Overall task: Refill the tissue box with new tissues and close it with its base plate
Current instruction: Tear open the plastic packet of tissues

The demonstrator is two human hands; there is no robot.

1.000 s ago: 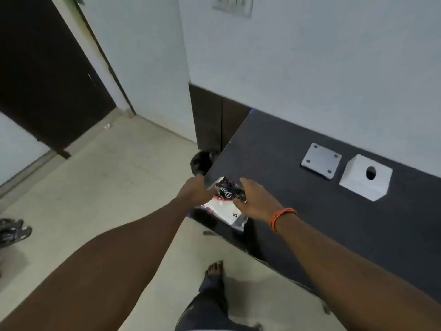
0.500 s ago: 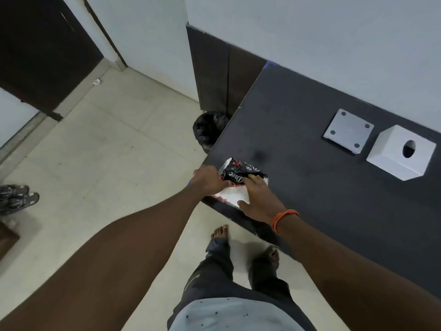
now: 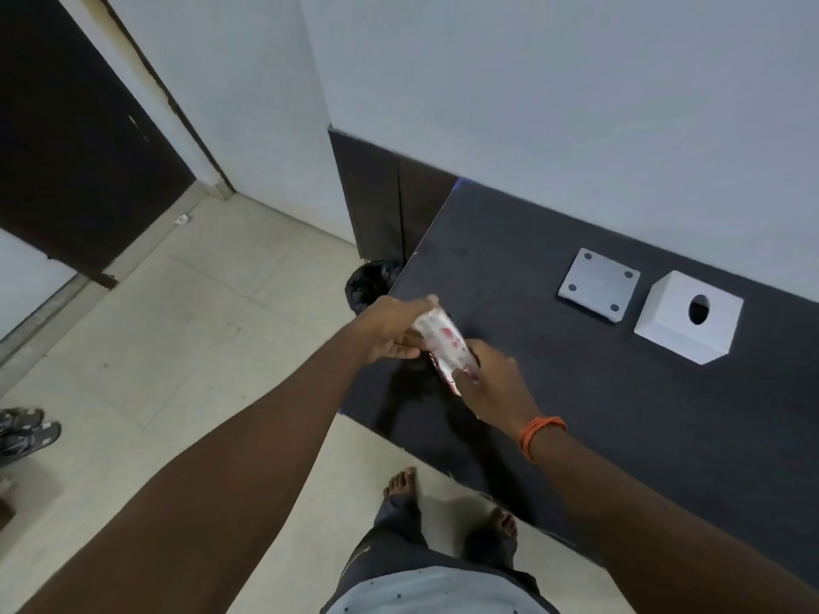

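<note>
A white tissue pack with red print is held above the near left corner of the dark table. My left hand grips its far end and my right hand, with an orange wristband, grips its near end. The pack is tilted and lifted off the table. The white tissue box with a round hole stands at the back right of the table. Its grey base plate, with a dark dot at each corner, lies flat just to the left of the box.
A black bin sits on the floor at the table's left edge. Sandals lie on the tiled floor at far left. A dark door is at upper left. My bare feet stand by the table's front edge.
The tissue pack has been lifted off the table corner and turned over, so its white and red side shows instead of the black label. Both hands rose with it.
</note>
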